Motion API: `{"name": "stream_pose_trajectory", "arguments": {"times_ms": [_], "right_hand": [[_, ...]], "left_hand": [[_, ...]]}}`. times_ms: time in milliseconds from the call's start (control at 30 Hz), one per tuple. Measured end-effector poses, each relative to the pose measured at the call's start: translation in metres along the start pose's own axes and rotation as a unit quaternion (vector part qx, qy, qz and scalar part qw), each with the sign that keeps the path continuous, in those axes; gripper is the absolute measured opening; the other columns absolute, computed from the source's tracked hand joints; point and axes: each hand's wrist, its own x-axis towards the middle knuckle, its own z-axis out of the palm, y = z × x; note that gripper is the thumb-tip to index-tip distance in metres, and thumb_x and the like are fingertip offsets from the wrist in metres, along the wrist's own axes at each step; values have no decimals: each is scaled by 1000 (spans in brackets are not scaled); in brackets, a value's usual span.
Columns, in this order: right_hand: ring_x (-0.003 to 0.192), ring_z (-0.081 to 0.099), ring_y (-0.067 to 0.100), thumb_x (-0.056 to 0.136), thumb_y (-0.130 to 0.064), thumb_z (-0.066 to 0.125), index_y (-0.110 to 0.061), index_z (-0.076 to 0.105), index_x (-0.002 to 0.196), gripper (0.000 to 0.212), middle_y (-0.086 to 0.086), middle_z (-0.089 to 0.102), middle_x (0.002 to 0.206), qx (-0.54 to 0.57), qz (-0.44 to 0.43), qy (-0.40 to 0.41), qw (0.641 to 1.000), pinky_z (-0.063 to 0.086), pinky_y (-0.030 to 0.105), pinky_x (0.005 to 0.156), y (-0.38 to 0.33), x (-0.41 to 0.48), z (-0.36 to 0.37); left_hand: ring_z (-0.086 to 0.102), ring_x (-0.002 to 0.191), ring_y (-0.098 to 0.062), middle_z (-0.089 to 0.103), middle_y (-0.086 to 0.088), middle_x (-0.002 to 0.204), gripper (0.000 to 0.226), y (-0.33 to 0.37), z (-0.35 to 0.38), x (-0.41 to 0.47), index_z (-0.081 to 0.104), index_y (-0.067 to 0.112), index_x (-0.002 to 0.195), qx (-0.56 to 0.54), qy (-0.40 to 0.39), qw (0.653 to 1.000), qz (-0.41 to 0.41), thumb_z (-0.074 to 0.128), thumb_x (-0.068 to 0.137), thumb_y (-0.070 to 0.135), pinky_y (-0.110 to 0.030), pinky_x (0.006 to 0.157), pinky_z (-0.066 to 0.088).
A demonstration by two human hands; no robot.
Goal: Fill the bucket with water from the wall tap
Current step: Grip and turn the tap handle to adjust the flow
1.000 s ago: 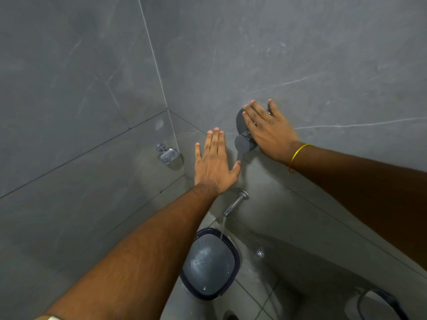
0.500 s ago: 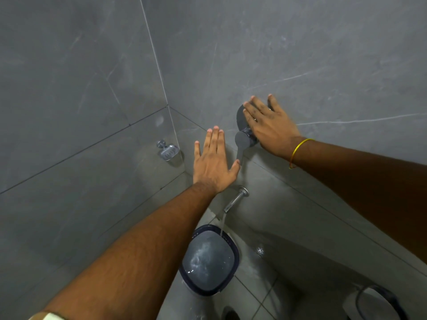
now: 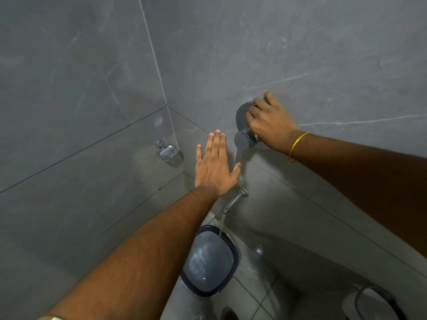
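A grey bucket [image 3: 227,289] with a dark blue rim stands on the floor below the wall tap spout [image 3: 233,201]. Water runs from the spout into it, and the water surface inside is foamy. Above the spout sits the round mixer valve with a lever handle [image 3: 240,144] pointing down. My right hand [image 3: 269,124] lies over the valve body, fingers curled on it. My left hand [image 3: 215,168] rests flat against the wall tile left of the lever, fingers spread, holding nothing.
A chrome soap dish [image 3: 167,152] is fixed in the wall corner to the left. A floor drain [image 3: 259,250] glints right of the bucket. A second blue-rimmed container [image 3: 379,303] sits at the lower right. Grey tiled walls close in on two sides.
My right hand has curled its fingers tighter over the valve. The water stream looks stronger and the bucket holds more water. My left hand stays flat on the wall.
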Motion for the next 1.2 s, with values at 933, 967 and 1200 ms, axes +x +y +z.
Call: {"name": "stream_pose_trajectory", "arguments": {"times_ms": [933, 967, 1200], "right_hand": [[82, 69, 24, 86, -18, 64, -22, 75, 85, 12, 1, 76, 87, -208, -165, 20, 964, 49, 35, 78, 19, 20, -15], [86, 69, 25, 89, -15, 60, -21, 76, 92, 17, 3, 76, 92, -203, -170, 15, 964, 49, 37, 81, 19, 22, -14], [84, 66, 18, 97, -11, 54, -24, 72, 94, 22, -2, 74, 92, -137, -116, -59, 982, 37, 34, 79, 11, 19, -13]], "left_hand": [[-5, 163, -25, -2, -12, 177, 96, -10, 2, 4, -1, 8, 166, 4, -3, 1000, 6, 35, 97, 65, -56, 128, -1], [-5, 163, -25, -2, -12, 177, 96, -11, 2, 3, -1, 8, 166, 5, -2, 1000, 5, 34, 97, 65, -56, 128, -1], [-7, 163, -25, -4, -12, 177, 94, -21, 1, -3, -3, 9, 166, 26, 0, 1000, 6, 32, 98, 64, -56, 130, 0]]}}
